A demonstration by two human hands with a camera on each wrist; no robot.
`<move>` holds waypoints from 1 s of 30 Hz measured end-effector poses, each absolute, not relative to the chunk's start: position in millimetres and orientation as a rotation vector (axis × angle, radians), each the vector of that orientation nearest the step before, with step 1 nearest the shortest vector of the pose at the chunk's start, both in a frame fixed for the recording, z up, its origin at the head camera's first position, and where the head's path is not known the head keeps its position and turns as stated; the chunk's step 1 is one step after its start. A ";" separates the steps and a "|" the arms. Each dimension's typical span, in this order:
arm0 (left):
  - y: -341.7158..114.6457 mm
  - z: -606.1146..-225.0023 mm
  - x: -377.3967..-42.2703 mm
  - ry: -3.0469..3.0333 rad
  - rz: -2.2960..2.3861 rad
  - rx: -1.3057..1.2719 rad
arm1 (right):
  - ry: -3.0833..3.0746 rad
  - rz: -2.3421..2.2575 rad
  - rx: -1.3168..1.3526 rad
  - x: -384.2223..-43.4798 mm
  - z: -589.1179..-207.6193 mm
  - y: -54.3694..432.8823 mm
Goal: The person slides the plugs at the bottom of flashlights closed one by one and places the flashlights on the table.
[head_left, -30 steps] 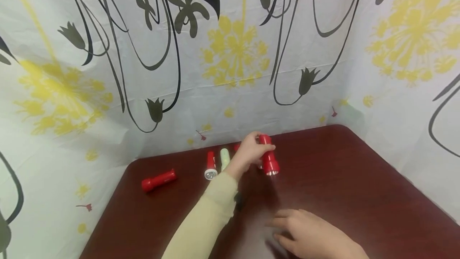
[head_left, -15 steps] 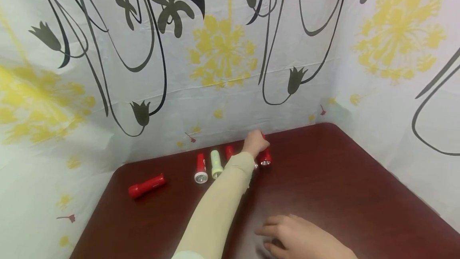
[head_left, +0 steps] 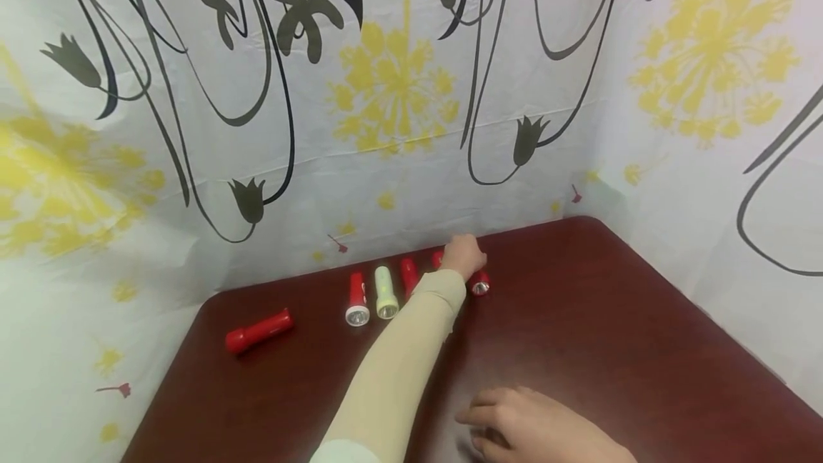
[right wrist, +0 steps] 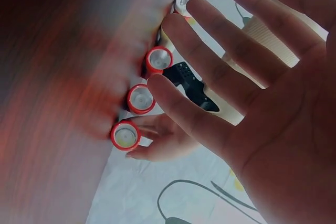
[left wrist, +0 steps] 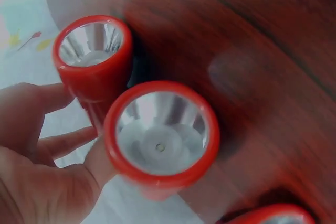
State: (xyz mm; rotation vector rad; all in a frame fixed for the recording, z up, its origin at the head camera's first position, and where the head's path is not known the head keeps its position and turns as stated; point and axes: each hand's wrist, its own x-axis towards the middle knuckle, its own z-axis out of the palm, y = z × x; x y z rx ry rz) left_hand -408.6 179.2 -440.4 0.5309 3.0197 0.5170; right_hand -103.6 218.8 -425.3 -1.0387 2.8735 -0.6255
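Note:
At the right end of a row of flashlights, my left hand (head_left: 464,256) holds a red flashlight (head_left: 480,284) lying on the table. In the left wrist view, my fingers lie along that flashlight (left wrist: 97,80), and a second red flashlight (left wrist: 161,137) beside it covers part of my hand. Leftward along the row come a red flashlight (head_left: 438,259), mostly hidden by my hand, another red one (head_left: 408,275), a pale green one (head_left: 385,293) and a red-and-white one (head_left: 357,300). My right hand (head_left: 530,424) hovers low near the front, fingers extended, holding nothing.
A separate red flashlight (head_left: 259,331) lies slantwise on the dark reddish-brown table (head_left: 611,349) at the left. Behind the table hangs a white floral-patterned sheet (head_left: 411,184). A black device (right wrist: 193,88) is on my left wrist.
My left hand has lowered the red flashlight onto the table at the row's right end and shifted slightly right with it. My right hand stays nearly still. The head view has turned slightly right.

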 end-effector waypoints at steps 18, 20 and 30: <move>28.9 -325.9 -308.7 3.117 0.512 0.782 | 3.087 -0.519 -0.895 -119.6 -407.1 231.8; 8.6 -325.7 -285.9 3.136 0.516 0.798 | 3.138 -0.494 -0.856 -122.0 -405.5 234.1; -66.1 -383.1 -155.9 3.200 0.681 0.619 | 3.163 -0.564 -0.703 -119.0 -402.3 237.6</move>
